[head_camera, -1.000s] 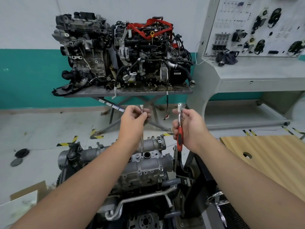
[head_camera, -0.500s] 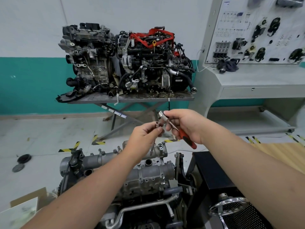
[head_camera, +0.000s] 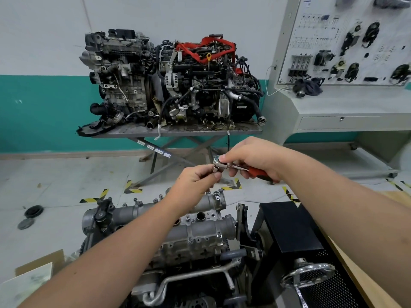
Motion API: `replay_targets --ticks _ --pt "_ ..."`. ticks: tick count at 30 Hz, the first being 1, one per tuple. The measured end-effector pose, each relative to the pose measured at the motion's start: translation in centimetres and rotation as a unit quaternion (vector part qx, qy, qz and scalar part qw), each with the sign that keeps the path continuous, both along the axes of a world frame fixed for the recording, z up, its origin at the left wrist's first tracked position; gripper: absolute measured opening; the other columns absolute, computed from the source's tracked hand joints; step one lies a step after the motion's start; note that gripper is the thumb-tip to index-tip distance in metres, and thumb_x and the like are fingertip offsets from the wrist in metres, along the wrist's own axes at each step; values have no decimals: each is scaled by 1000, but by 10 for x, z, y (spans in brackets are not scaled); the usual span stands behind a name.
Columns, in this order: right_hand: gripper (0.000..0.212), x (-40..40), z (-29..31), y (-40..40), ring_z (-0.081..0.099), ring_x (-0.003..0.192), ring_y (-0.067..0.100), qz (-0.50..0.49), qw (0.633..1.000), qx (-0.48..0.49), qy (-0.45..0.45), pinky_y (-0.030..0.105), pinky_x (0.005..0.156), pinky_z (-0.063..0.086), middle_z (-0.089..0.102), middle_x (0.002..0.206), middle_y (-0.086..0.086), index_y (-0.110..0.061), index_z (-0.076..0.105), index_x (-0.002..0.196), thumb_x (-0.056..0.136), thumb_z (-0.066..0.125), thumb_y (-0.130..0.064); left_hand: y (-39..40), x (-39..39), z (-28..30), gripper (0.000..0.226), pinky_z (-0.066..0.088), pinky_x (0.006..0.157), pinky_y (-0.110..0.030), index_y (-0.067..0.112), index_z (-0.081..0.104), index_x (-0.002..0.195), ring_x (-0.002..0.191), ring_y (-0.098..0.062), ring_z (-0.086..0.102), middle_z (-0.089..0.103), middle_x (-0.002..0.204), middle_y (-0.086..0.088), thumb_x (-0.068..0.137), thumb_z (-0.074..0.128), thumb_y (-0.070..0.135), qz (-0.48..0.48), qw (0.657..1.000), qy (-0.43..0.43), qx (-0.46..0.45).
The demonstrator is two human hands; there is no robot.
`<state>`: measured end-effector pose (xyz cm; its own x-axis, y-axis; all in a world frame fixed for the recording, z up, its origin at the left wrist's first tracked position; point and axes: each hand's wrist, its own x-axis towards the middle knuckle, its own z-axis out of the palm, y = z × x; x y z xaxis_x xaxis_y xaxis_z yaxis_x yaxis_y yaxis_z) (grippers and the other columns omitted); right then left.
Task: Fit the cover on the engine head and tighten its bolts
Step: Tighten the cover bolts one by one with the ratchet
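- The right hand (head_camera: 255,160) grips a red-handled ratchet (head_camera: 239,167), fingers curled round the handle, the head pointing left.
- The left hand (head_camera: 195,180) pinches a socket extension (head_camera: 216,168) just under the ratchet head, fingertips together on it.
- The grey cover (head_camera: 200,232) sits on the engine head below both hands, bolts (head_camera: 189,239) standing along its edge.

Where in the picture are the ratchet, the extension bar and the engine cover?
ratchet (head_camera: 219,160): head view, on its round chrome head.
extension bar (head_camera: 216,168): head view, on its top end above the left-hand fingers.
engine cover (head_camera: 206,232): head view, on its near grey housing.
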<state>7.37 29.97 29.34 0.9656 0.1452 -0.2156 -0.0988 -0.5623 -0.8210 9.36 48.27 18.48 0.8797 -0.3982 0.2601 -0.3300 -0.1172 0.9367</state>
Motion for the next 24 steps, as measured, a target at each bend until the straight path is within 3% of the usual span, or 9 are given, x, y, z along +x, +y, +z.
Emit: replay_targets --ticks 4,8,12,17,21,24 --pt "18 5 8 -2 51 52 17 36 999 -31 10 28 50 36 74 75 6 -25 80 75 83 72 -40 0 -2 6 21 30 57 -30 16 73 92 62 -21 34 47 72 -9 88 65 35 -23 999 32 -29" --pt "20 10 11 -2 50 52 17 62 997 -30 27 28 50 34 73 74 6 -23 79 76 78 73 -42 0 -1 8 17 25 57 -34 3 71 91 66 -27 29 45 76 -15 96 65 18 -43 995 65 -56" --pt "36 18 6 -4 48 50 16 46 997 10 65 28 50 33 70 72 7 -13 77 82 66 75 -45 0 0 13 23 30 53 -24 19 77 83 59 -18 36 56 72 -4 98 62 10 -46 993 72 -83" --pt "26 26 0 -6 48 50 13 56 993 15 107 24 45 35 66 70 1 -21 80 77 69 73 -45 -1 3 11 17 31 54 -26 15 75 83 61 -20 36 57 72 -4 96 64 13 -45 993 69 -80" --pt "26 30 0 -7 49 49 11 67 986 27 150 20 43 40 62 67 -4 -20 79 83 74 70 -43 -4 6 9 13 35 52 -21 23 78 85 57 -14 40 64 70 3 88 66 23 -48 990 80 -102" --pt "20 27 0 -1 53 54 14 41 992 14 123 22 50 45 64 70 -1 -20 79 76 81 72 -39 -7 7 5 14 34 51 -22 24 78 80 56 -12 39 62 68 2 87 66 22 -37 988 89 -120"
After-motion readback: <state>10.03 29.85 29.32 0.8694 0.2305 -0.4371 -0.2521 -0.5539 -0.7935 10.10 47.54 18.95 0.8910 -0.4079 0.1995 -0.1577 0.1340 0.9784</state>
